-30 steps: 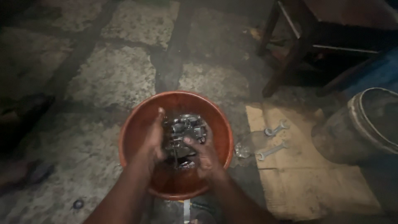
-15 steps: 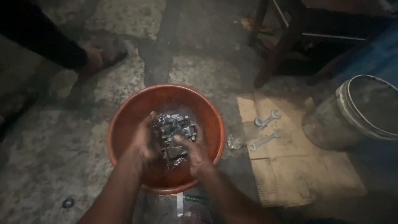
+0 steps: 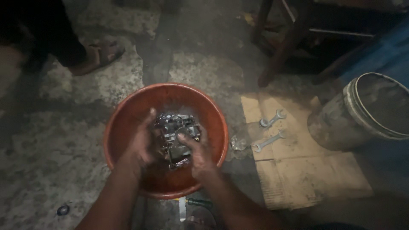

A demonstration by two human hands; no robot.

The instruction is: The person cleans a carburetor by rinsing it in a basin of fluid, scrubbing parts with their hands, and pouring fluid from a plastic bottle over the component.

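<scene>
Gripping a wet, grey metal engine part [image 3: 177, 138] from both sides, the left hand [image 3: 142, 142] at nine o'clock and the right hand [image 3: 194, 151] at four, fingers closed round it, a person holds it inside a round orange plastic basin [image 3: 128, 110]; its long axis runs twelve to six.

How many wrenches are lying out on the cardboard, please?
2: the upper wrench and the lower wrench lie side by side on the cardboard, right of the red basin. More may be hidden.
</scene>
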